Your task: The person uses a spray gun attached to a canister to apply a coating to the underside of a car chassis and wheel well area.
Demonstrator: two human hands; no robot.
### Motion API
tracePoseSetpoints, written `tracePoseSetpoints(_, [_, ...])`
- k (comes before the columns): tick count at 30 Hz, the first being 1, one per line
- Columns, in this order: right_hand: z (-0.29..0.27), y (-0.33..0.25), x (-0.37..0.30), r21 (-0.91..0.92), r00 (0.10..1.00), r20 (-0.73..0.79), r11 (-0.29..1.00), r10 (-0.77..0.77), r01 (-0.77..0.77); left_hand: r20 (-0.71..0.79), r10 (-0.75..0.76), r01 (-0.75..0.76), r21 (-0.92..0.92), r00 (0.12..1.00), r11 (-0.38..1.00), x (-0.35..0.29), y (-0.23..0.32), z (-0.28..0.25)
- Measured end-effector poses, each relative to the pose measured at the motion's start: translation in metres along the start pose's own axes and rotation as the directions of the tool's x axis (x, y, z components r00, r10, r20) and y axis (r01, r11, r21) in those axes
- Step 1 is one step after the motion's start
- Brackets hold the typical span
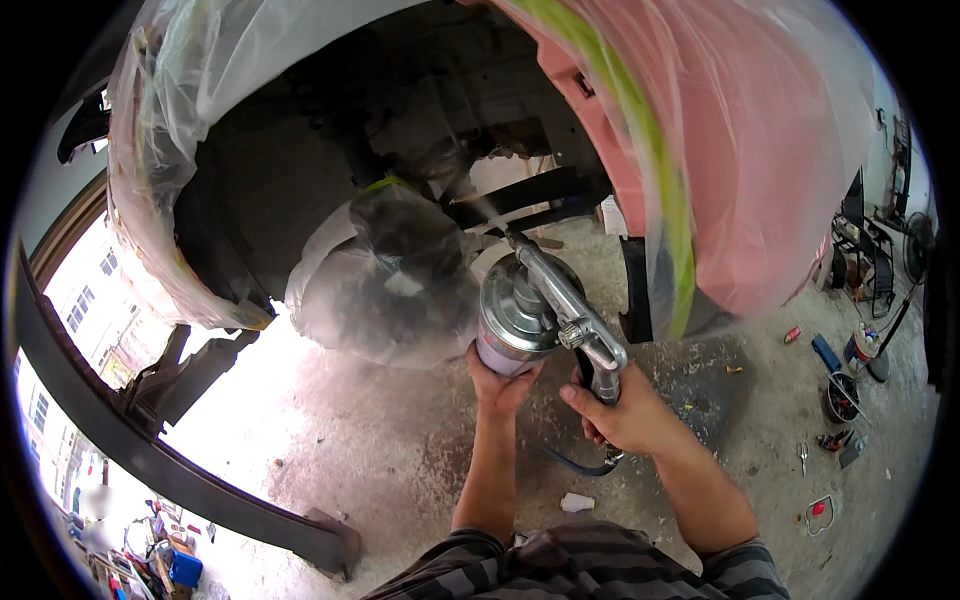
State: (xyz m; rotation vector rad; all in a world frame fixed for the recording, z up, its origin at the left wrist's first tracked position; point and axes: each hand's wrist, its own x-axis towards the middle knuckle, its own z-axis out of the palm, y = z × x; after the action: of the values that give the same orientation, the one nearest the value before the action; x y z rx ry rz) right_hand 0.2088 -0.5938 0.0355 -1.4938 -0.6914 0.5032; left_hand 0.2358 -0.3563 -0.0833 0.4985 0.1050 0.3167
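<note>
In the middle, my right hand [630, 412] is wrapped around the handle of a silver spray gun [572, 298]. A metal canister [512, 325] is fitted under the gun, and my left hand [505, 388] holds it from below. The gun's nozzle points up and left into the dark wheel arch [255, 190] of a raised vehicle. A pale streak of mist shows off the nozzle. Left of the canister is the wheel hub area, bundled in a clear plastic cover [370, 290]. My right fingers on the trigger side are partly hidden.
Clear masking film with yellow-green tape [655, 160] drapes the pink body panel [750, 190]. A dark lift post with an arm [195, 385] stands at left. A hose [580, 466] hangs below the gun. Tools and a bucket [842, 397] lie at right; a blue box [185, 568] sits lower left.
</note>
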Motion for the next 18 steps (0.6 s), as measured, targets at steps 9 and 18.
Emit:
tracePoseSetpoints(9, [0.011,0.004,0.016,-0.013,0.978,-0.031,0.979,-0.206,0.206,0.212,-0.009,0.02,-0.047,0.977,0.999,-0.007,-0.013,0.015])
tracePoseSetpoints(18, [0.023,0.009,0.028,-0.081,0.943,-0.047,0.942,-0.329,0.325,0.309,-0.056,0.142,-0.262,0.949,0.954,-0.025,-0.029,0.011])
